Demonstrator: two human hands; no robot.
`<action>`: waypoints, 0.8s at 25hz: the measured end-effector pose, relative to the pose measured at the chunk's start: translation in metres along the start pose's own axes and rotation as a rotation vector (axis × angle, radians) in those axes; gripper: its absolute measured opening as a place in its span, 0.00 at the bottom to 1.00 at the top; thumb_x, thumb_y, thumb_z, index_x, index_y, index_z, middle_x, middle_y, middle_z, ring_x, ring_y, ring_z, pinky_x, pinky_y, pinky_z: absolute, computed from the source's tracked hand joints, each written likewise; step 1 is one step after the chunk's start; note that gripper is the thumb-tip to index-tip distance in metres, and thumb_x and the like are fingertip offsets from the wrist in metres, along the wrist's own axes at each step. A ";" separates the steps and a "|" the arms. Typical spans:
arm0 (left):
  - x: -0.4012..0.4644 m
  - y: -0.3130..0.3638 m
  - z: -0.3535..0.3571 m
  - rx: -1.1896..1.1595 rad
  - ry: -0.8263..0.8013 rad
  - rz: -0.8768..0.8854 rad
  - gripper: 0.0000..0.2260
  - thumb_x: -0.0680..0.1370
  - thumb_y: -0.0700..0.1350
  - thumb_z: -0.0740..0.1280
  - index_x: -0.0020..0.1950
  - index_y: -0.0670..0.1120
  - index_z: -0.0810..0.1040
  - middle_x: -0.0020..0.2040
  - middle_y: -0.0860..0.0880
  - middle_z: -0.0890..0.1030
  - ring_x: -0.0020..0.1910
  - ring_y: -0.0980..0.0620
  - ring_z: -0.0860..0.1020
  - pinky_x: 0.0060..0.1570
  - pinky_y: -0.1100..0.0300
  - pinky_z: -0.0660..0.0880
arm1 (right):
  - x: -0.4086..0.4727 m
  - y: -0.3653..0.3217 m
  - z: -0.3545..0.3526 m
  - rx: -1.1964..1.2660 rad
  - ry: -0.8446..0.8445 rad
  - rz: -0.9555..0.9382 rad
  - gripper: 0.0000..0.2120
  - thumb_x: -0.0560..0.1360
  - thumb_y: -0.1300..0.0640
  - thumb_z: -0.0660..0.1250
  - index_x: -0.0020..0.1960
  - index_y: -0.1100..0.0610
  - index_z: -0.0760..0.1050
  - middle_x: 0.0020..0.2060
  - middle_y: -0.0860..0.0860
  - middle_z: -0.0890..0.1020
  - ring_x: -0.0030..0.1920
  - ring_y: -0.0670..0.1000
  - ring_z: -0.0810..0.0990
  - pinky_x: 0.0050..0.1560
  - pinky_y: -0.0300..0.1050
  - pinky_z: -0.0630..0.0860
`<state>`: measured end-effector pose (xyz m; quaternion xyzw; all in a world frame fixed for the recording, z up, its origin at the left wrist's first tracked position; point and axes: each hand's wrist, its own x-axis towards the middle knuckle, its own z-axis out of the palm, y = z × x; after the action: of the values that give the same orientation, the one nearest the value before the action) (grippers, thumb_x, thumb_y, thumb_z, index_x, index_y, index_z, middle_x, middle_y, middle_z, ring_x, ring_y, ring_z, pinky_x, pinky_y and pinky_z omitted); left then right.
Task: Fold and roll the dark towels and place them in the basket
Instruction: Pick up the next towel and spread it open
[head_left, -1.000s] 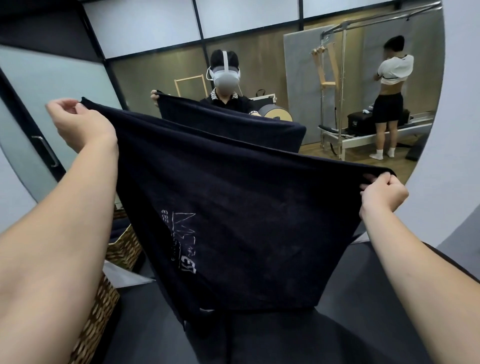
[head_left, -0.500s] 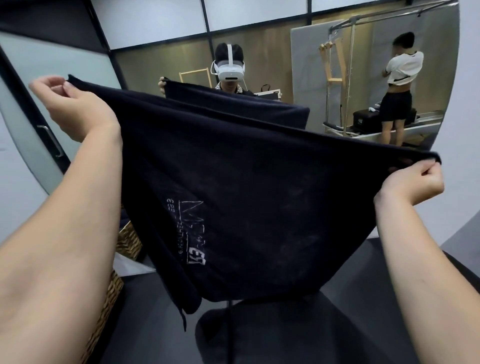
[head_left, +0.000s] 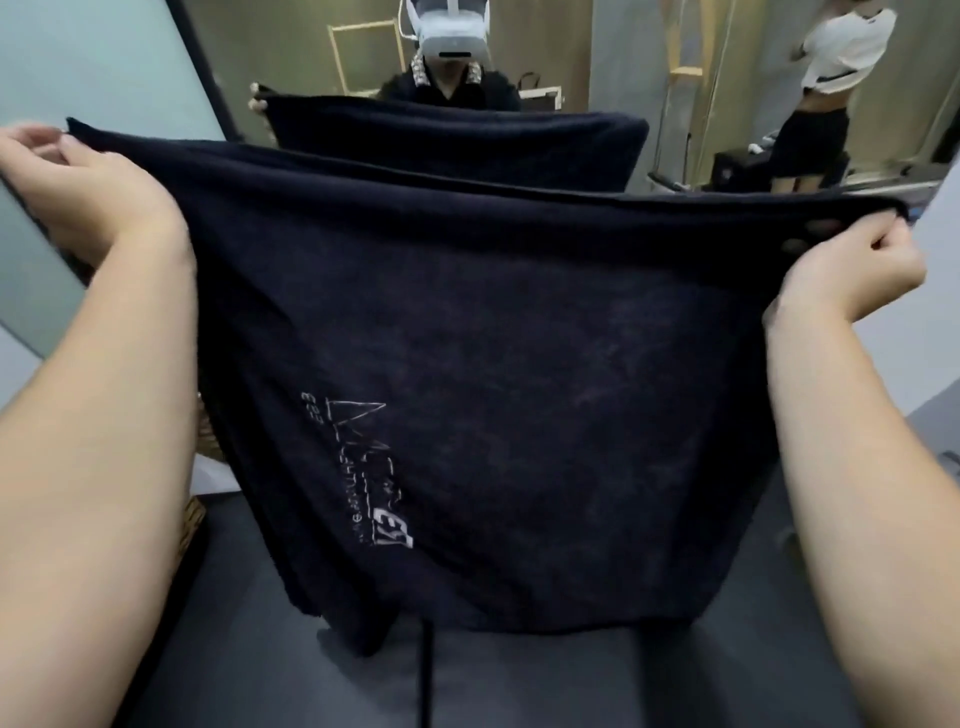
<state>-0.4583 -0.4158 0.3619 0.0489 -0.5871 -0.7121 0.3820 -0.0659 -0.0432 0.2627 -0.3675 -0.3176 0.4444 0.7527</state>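
Note:
A dark navy towel with a white logo hangs spread wide in front of me, above a dark padded surface. My left hand pinches its upper left corner. My right hand pinches its upper right corner, fingers curled over the edge. The top edge runs nearly level between both hands. A wicker basket shows only as a sliver at the left, mostly hidden behind my left forearm and the towel.
A large mirror ahead reflects me holding the towel. In it a person in a white top stands by exercise equipment at the right. A dark frame edge runs down the left side.
Both hands moved farther apart and the towel is stretched wider, its top edge now closer to level. The view tilted down and nearer to the towel.

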 end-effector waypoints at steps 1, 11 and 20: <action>-0.007 -0.024 0.008 0.041 -0.001 -0.019 0.03 0.79 0.53 0.58 0.49 0.58 0.70 0.41 0.67 0.78 0.37 0.73 0.75 0.45 0.75 0.72 | 0.003 0.023 0.008 -0.038 -0.052 0.045 0.17 0.79 0.60 0.56 0.31 0.52 0.63 0.25 0.48 0.74 0.25 0.49 0.70 0.28 0.46 0.72; -0.095 -0.281 -0.030 0.486 -0.523 -0.299 0.09 0.76 0.40 0.61 0.50 0.55 0.71 0.54 0.49 0.76 0.51 0.52 0.75 0.52 0.66 0.73 | -0.042 0.252 -0.048 -0.609 -0.723 0.591 0.08 0.81 0.52 0.66 0.58 0.51 0.80 0.46 0.44 0.81 0.48 0.46 0.80 0.42 0.40 0.77; -0.242 -0.399 -0.279 1.098 -0.824 -0.696 0.23 0.75 0.45 0.66 0.69 0.40 0.73 0.68 0.37 0.76 0.67 0.36 0.74 0.70 0.48 0.69 | -0.121 0.309 -0.283 -1.631 -0.885 0.435 0.26 0.79 0.47 0.68 0.73 0.55 0.70 0.69 0.61 0.73 0.69 0.66 0.69 0.69 0.61 0.66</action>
<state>-0.3382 -0.4855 -0.1639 0.1440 -0.9021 -0.3584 -0.1927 -0.0212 -0.1257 -0.1633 -0.6288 -0.7105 0.3151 -0.0234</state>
